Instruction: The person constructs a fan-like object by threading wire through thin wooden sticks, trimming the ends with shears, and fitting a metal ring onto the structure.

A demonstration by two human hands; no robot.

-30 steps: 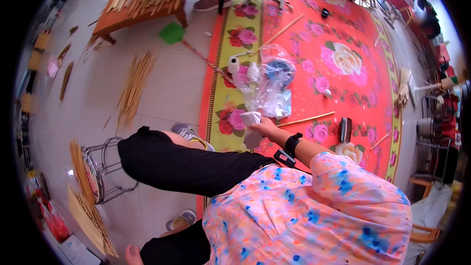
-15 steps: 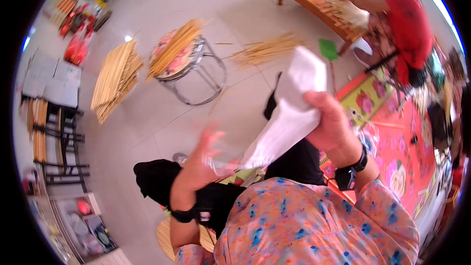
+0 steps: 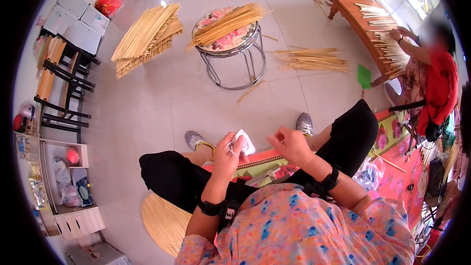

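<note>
My left hand [image 3: 227, 157] is closed around a small white, flat-sided thing [image 3: 245, 143], low in front of my lap. White loops show against its fingers, and I cannot make out its exact kind. To the right, my right hand [image 3: 294, 148] is raised with its fingers curled in and thumb drawn toward them. Whatever those fingertips hold, if anything, is too small to see. A gap separates the two hands. Below them lies a red and green flowered mat [image 3: 267, 163] between my knees.
A round flowered stool [image 3: 221, 44] carries a bundle of thin sticks [image 3: 228, 27]. More sticks lie in a stack [image 3: 147, 34] and a loose pile [image 3: 314, 60] on the floor. At the right, a person in red [image 3: 439, 83] handles sticks on a low wooden table [image 3: 355, 17]. Shelves stand left.
Both hands have lowered and drawn closer together. The white thing, stretched large from my right hand toward the left before, now sits small in my left hand. The view has shifted to the right.
</note>
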